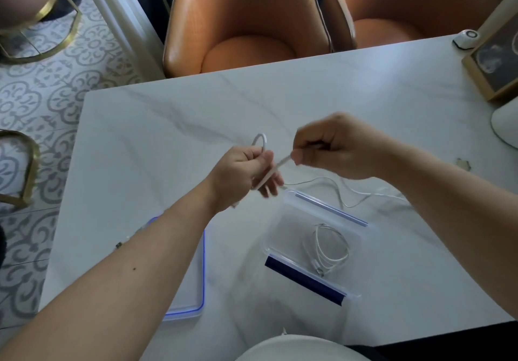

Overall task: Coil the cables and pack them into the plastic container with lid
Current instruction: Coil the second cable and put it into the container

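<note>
Both hands work above a white marble-patterned table (pixel 364 86) with grey veining. The left hand (pixel 246 170) is closed around a white cable (pixel 273 168), with a small rounded loop rising from the top of the fist. The right hand (pixel 333 147) pinches a straight run of the same cable between thumb and curled fingers; the section between the two hands is taut and blurred. Behind the hands, the thin remainder of the cable trails in loose curves across the table surface and passes under the right forearm.

The clear plastic container (pixel 330 209) sits on the table just below the hands. It is rectangular, transparent, with blue-trimmed latch flaps on two opposite sides. A coiled white cable (pixel 328 248) lies flat inside it. The lid (pixel 196 299), clear with a blue seal line and rounded corners, lies to the left of the container; the left forearm hides most of it.

Two orange leather chairs (pixel 246 24) stand at the far edge
</note>
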